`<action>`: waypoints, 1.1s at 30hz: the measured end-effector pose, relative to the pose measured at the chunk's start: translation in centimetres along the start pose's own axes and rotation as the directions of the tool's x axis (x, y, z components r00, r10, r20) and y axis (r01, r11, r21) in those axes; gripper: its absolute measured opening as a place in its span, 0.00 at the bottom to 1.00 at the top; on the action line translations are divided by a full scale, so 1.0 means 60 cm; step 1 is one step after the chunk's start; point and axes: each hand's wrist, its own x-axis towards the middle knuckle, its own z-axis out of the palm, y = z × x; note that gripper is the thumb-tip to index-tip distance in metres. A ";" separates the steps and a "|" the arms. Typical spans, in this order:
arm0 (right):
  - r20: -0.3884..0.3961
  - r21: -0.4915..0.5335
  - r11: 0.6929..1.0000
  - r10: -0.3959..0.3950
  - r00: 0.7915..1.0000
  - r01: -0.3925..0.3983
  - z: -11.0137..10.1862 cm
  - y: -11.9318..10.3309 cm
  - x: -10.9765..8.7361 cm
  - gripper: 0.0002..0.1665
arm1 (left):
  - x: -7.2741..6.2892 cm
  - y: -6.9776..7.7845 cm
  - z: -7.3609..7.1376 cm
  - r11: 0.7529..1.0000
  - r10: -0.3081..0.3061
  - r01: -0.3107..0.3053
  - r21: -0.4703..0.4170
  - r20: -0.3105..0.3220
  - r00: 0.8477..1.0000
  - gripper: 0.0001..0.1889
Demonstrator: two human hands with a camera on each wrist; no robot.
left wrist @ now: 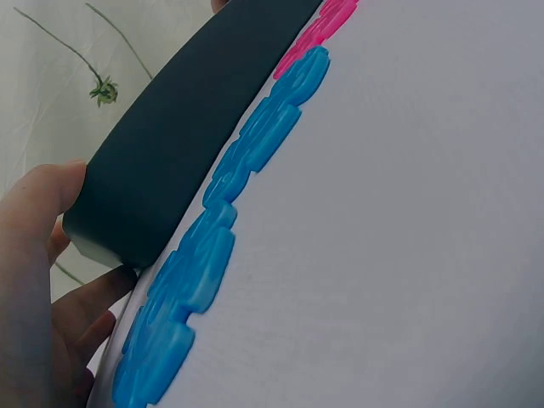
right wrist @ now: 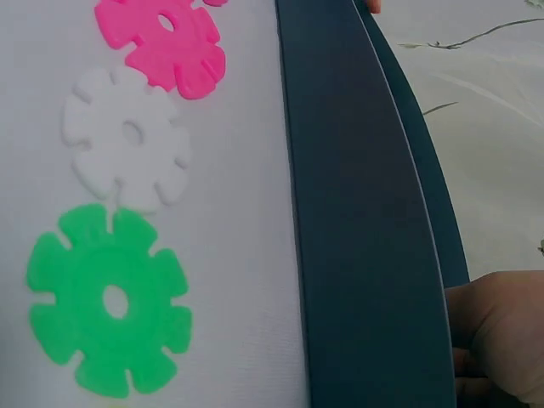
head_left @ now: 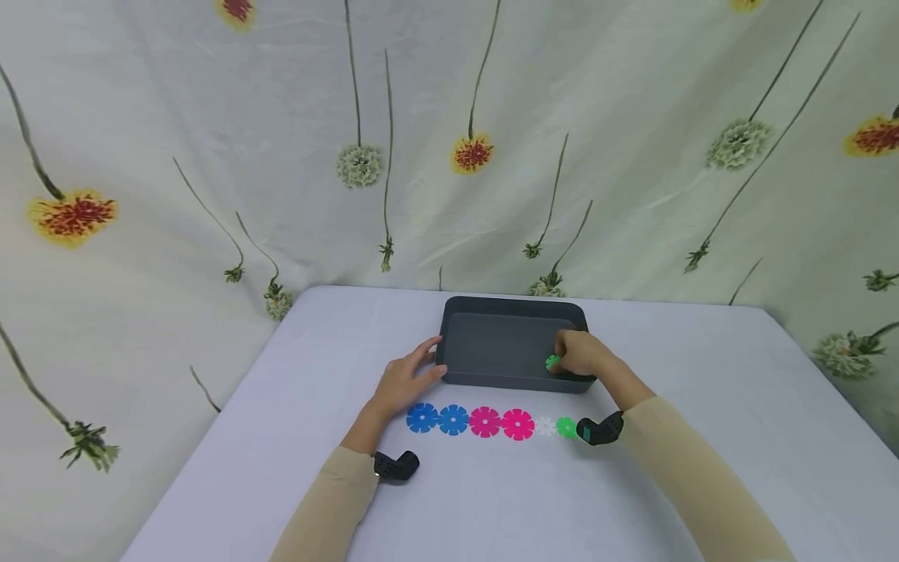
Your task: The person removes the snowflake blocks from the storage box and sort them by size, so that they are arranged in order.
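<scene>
My left hand [head_left: 404,380] is spread against the left end of a dark grey tray [head_left: 502,381], its fingertips touching the wall. In the left wrist view, the thumb and fingers meet the tray's corner [left wrist: 127,204]. Inside the tray's right end, my right hand [head_left: 581,353] pinches a green notched disc [head_left: 552,362]. The right wrist view hides that disc behind the tray's wall [right wrist: 365,204], showing only part of the hand [right wrist: 506,340].
In front of the tray runs a row of notched discs: two blue [head_left: 453,420], two pink [head_left: 517,425], one white [head_left: 545,426] and one green [head_left: 566,427]. A flower-patterned cloth [head_left: 618,218] hangs behind the white table [head_left: 506,499].
</scene>
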 end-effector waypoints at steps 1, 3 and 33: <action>-0.007 0.010 1.000 -0.006 1.000 0.006 0.002 0.001 -0.001 0.16 | 0.000 0.000 0.000 1.000 0.001 -0.001 0.003 0.000 1.000 0.33; -0.022 0.035 0.999 -0.016 1.000 0.016 0.005 0.003 -0.004 0.15 | -0.001 0.000 0.000 1.000 -0.002 0.002 0.006 0.001 1.000 0.33; -0.151 0.604 0.797 0.126 0.981 -0.009 0.002 0.022 -0.046 0.14 | 0.000 0.002 0.000 1.000 -0.015 0.015 -0.003 0.004 1.000 0.33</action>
